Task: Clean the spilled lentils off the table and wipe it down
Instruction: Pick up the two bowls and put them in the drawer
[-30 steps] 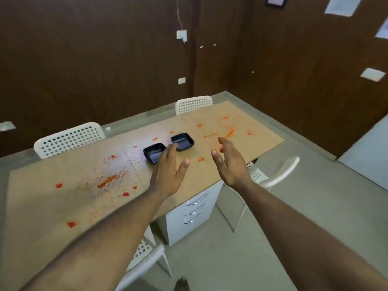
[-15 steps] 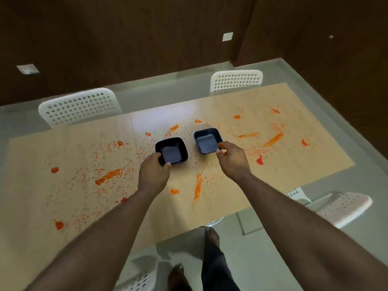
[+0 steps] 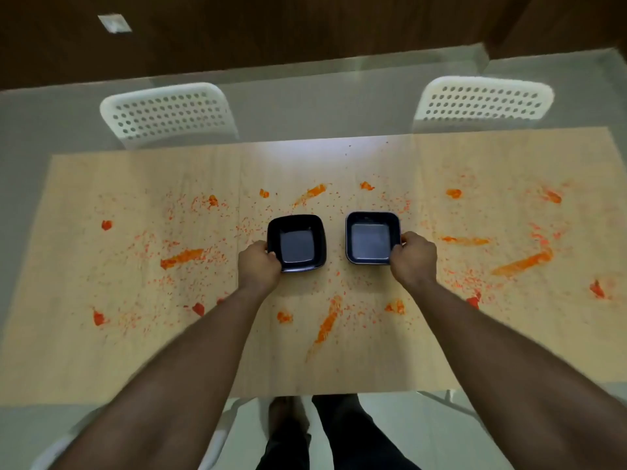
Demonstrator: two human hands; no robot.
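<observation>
We grip two black dishes mid-table: our left hand [image 3: 258, 263] clasps the left dish [image 3: 296, 243], our right hand [image 3: 413, 258] the right dish [image 3: 372, 237]. Orange lentils [image 3: 327, 324] lie scattered across the wooden table [image 3: 135, 361].

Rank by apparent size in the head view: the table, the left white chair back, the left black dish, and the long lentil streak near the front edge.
1. table
2. left white chair back
3. left black dish, gripped by the left hand
4. long lentil streak

Chair sits farther away, so its true size is unsure.

Chair seats [image 3: 163, 113] (both) behind table [image 3: 101, 361]
</observation>
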